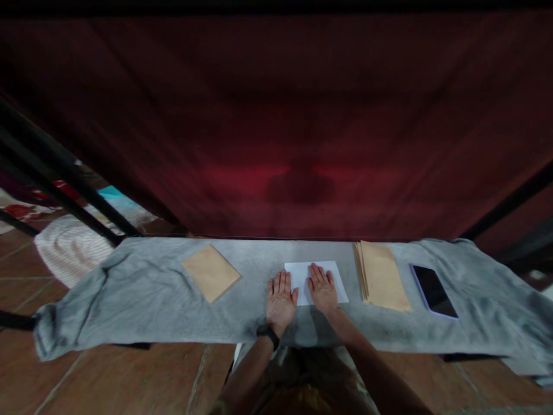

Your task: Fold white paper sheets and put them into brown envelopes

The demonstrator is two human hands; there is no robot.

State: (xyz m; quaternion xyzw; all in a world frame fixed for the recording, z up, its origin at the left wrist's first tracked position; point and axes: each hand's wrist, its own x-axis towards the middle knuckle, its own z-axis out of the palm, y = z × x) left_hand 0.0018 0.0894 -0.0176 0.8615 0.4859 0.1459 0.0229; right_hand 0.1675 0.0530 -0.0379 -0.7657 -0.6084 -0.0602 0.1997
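Note:
A white sheet of paper (303,295) lies on the grey cloth in front of me. My left hand (280,301) rests flat at the sheet's left edge, fingers stretched forward, a dark band around the wrist. Flat on the sheet's middle is my right hand (322,288), its fingers extended and the thumb a little apart. To the right lies a stack of brown envelopes (384,276), slightly fanned at its left side. One more brown envelope (211,273) sits alone to the left, turned at an angle.
Grey cloth (147,305) covers the long narrow bench, wrinkled at both ends. A phone (434,291) with a dark screen lies right of the stack. Behind rises a dark red curtain (242,127). Black metal bars (82,184) stand at the left, near a striped cloth (73,248).

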